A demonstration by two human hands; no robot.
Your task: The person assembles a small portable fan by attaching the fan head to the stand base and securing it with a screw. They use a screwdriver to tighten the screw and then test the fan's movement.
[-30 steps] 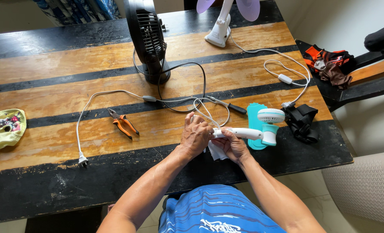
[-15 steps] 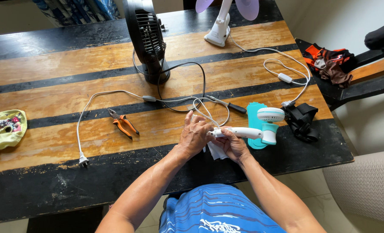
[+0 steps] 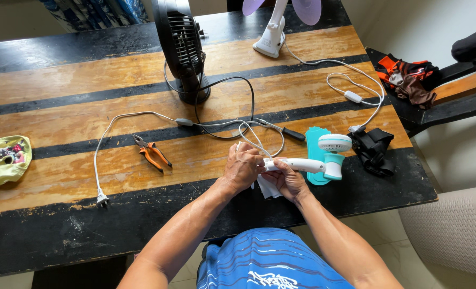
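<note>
Near the front edge of the striped black and tan wooden table (image 3: 77, 85), the right hand (image 3: 289, 179) is clamped around the white stem of the small white and teal clip fan (image 3: 323, 158); the left hand (image 3: 243, 167) is closed on its cord end; best to brace the stem and work with the fingertips, sparing the thin white cord (image 3: 251, 140)

Worn wooden table (image 3: 61, 80) with scuffed black paint, smooth white plastic fan handle (image 3: 298, 164), orange rubber-gripped metal pliers (image 3: 151, 152)
</note>
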